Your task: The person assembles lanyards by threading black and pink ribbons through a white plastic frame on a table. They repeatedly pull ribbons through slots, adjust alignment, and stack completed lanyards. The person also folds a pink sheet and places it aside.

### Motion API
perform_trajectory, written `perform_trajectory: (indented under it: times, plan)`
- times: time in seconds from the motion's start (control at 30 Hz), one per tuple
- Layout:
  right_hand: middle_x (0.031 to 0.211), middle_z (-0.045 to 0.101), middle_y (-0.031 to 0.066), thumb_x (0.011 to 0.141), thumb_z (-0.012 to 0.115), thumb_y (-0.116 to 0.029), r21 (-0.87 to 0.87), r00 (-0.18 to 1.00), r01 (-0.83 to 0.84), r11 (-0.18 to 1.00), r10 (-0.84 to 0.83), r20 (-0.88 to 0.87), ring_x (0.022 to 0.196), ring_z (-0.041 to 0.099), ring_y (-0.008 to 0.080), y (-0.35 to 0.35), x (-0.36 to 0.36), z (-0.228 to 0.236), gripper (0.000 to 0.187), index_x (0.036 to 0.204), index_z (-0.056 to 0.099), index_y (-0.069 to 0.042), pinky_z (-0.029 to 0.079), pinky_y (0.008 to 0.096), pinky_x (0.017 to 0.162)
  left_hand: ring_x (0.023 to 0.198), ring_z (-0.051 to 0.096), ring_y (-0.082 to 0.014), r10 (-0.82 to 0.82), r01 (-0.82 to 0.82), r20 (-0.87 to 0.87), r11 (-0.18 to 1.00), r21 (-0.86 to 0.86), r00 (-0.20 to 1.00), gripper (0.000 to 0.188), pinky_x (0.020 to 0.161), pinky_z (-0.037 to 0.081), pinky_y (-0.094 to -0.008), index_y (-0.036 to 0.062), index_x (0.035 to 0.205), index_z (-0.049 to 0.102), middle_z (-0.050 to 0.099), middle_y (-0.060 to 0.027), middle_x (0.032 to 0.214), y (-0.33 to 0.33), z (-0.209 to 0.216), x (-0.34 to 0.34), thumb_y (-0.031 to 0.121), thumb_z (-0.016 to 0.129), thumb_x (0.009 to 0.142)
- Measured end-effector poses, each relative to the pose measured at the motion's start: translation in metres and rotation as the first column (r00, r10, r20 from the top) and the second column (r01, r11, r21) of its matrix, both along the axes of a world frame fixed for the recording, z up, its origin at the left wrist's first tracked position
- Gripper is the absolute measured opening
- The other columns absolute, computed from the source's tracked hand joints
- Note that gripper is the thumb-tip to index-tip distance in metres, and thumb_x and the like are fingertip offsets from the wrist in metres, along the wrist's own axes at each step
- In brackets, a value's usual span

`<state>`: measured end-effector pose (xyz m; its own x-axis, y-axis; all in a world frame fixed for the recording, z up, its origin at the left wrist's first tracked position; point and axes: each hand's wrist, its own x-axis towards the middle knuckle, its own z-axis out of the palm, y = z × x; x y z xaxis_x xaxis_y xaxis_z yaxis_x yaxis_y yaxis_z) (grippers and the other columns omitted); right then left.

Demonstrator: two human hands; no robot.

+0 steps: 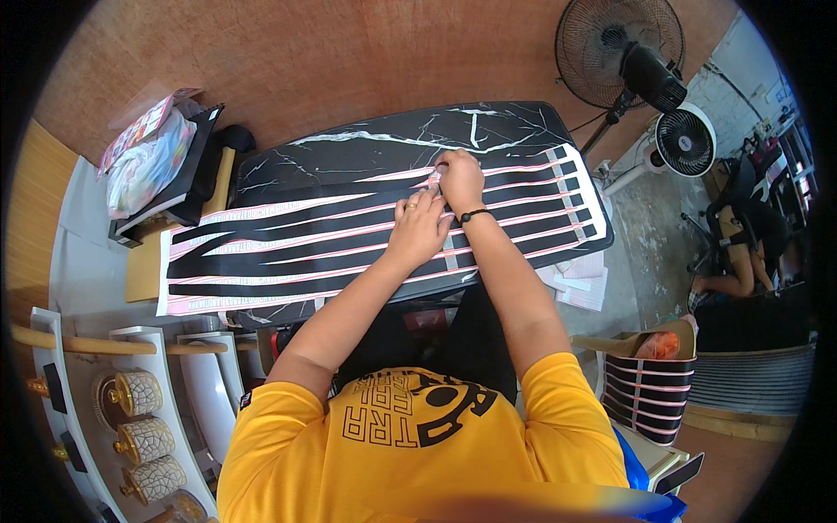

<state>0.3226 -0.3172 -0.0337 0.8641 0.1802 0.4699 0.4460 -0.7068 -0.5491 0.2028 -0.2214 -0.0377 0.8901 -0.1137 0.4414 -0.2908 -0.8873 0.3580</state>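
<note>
Hands — left (418, 228) flat on pink strips (288, 240), right (459, 179) pinching one — beside paper bag (649, 383) holding orange packet (660, 345).

Bright, even daylight, soft shadows only. Mild sheen on the desk (366, 148) marble top, no hard glare. Strong fisheye: black vignette at the corners, edges around the desk bow outward. Centre sharp; yellow shirt (418, 453) below the desk smeared at the bottom edge.

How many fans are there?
2. A big black fan stands at the top right, and a smaller white fan sits just below it, beside the table. Others may be hidden.
</note>
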Motion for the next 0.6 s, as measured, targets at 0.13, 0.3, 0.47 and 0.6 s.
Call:
perform_trajectory:
  times: [0.13,0.3,0.47,0.6]
  plan:
    - [0.094,0.066,0.0121,0.079,0.066,-0.009,-0.006,0.989,0.087,0.996,-0.087,-0.117,0.091,0.066,0.0346,0.006,0.01,0.002,0.01,0.082,0.073,-0.015,0.054,0.0456,0.079,0.123,0.051,-0.0336,0.005,-0.005,0.0,1.0,-0.008,1.0,0.039,0.102,0.035,-0.053,0.0079,0.123,0.059,0.054,-0.0144,0.135,0.0,0.001,0.0,0.026,0.065,0.089]
    - [0.096,0.067,0.0144,0.076,0.074,-0.013,0.105,0.965,0.162,0.981,-0.135,-0.225,0.09,0.067,0.036,0.005,0.027,0.004,0.01,0.087,0.075,-0.012,0.054,0.0457,0.082,0.123,0.051,-0.0348,0.013,-0.015,-0.031,0.999,-0.044,0.999,0.043,0.104,0.034,-0.0527,0.0076,0.125,0.059,0.054,-0.0152,0.134,0.001,0.0,0.0,0.027,0.067,0.088]
    - [0.105,0.065,0.0164,0.07,0.08,-0.007,0.2,0.993,-0.079,0.977,0.095,-0.072,0.102,0.064,0.0346,-0.011,0.03,0.004,0.026,0.095,0.074,-0.009,0.051,0.0422,0.089,0.122,0.051,-0.0368,0.11,-0.138,-0.12,0.958,-0.25,0.987,0.049,0.103,0.039,-0.0507,0.0048,0.127,0.059,0.055,-0.0172,0.131,0.01,0.006,0.023,0.029,0.07,0.086]
    - [0.099,0.063,0.012,0.069,0.079,0.001,0.261,0.987,-0.084,0.962,0.115,-0.108,0.091,0.065,0.0227,-0.026,0.008,0.001,0.027,0.094,0.069,-0.005,0.054,0.032,0.081,0.113,0.057,-0.0365,0.296,-0.333,-0.217,0.929,-0.161,0.93,0.04,0.095,0.047,-0.0498,0.007,0.117,0.066,0.06,-0.0159,0.12,0.019,0.012,0.061,0.026,0.073,0.084]
